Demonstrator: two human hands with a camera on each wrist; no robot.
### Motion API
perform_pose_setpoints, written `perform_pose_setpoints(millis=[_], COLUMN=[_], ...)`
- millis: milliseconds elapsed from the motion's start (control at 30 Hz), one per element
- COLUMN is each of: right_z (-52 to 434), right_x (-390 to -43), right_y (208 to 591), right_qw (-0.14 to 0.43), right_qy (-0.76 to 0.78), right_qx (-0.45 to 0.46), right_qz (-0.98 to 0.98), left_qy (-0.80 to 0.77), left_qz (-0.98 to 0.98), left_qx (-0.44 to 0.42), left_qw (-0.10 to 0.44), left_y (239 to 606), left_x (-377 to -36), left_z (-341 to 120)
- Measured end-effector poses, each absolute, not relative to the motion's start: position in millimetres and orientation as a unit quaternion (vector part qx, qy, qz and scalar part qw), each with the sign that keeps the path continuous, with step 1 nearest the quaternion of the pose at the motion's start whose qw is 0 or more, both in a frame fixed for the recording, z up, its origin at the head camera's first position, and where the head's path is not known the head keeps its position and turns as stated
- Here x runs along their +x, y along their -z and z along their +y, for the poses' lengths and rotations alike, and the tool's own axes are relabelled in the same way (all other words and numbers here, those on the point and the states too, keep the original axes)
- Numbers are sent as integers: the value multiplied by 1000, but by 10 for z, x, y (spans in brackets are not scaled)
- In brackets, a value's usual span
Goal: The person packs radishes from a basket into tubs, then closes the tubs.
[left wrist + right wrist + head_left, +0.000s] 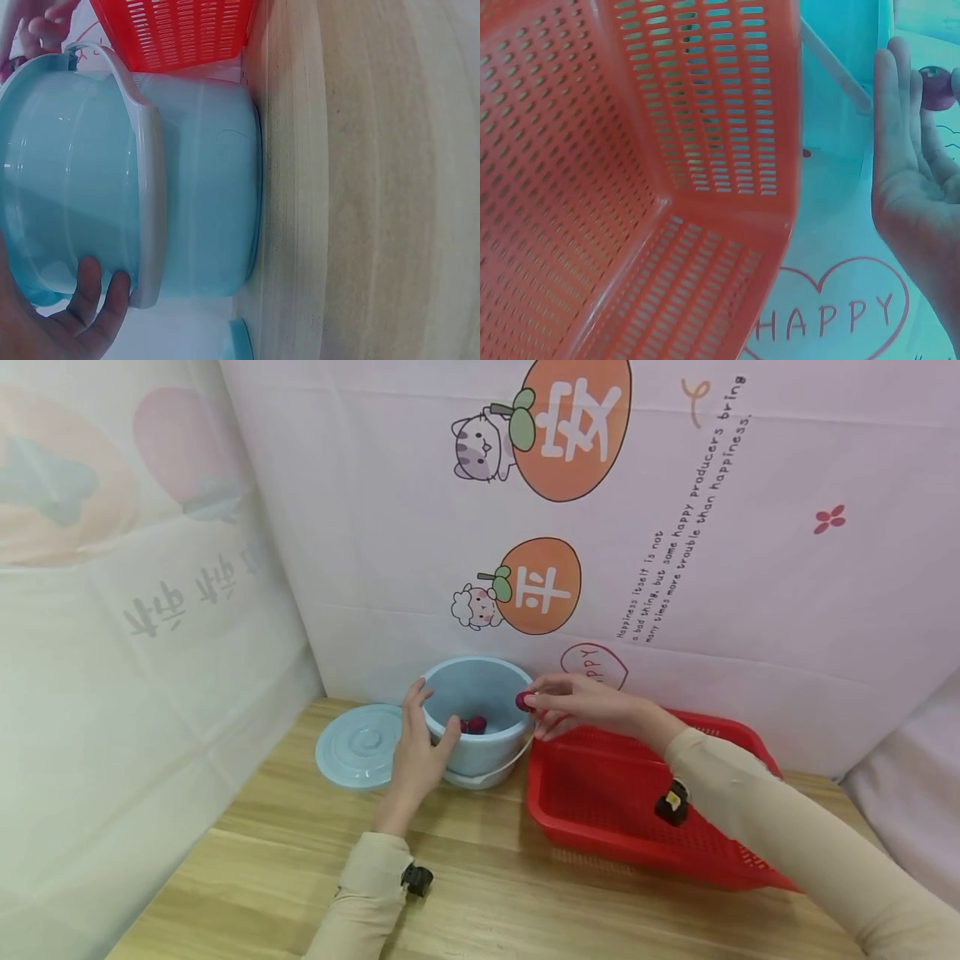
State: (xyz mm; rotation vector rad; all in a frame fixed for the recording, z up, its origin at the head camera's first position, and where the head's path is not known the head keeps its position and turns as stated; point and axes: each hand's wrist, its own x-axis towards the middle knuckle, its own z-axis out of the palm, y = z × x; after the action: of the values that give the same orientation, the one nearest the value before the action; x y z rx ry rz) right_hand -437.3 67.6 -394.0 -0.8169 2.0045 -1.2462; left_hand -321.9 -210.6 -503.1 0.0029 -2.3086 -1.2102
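Head view shows our left hand [414,758] gripping the blue bucket [480,714] steady while our right hand [577,703], at three o'clock, pinches a dark red fruit [522,700] over its rim.

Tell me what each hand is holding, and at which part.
The right hand pinches a small dark red fruit by its sides at the fingertips. The left hand grips the blue bucket at its rim.

A pale blue bucket [480,710] and lid [360,746], a perforated red basket [637,802] and a dark red fruit [523,700] are seen.
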Motion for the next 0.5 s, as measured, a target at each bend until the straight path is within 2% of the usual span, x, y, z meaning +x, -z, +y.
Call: perform_pose_setpoints(millis=[267,500], right_z=[437,321], right_x=[-4409,-4437], right_y=[3916,3959], right_qw=[274,246], right_qy=[442,399], right_qx=[-288,-304], right_qz=[804,829], left_qy=[447,446], left_qz=[-856,-859], left_qx=[11,17], left_qw=[261,251], left_y=[4995,5016], left_x=[-3197,-3200], left_z=[-2098,-2092])
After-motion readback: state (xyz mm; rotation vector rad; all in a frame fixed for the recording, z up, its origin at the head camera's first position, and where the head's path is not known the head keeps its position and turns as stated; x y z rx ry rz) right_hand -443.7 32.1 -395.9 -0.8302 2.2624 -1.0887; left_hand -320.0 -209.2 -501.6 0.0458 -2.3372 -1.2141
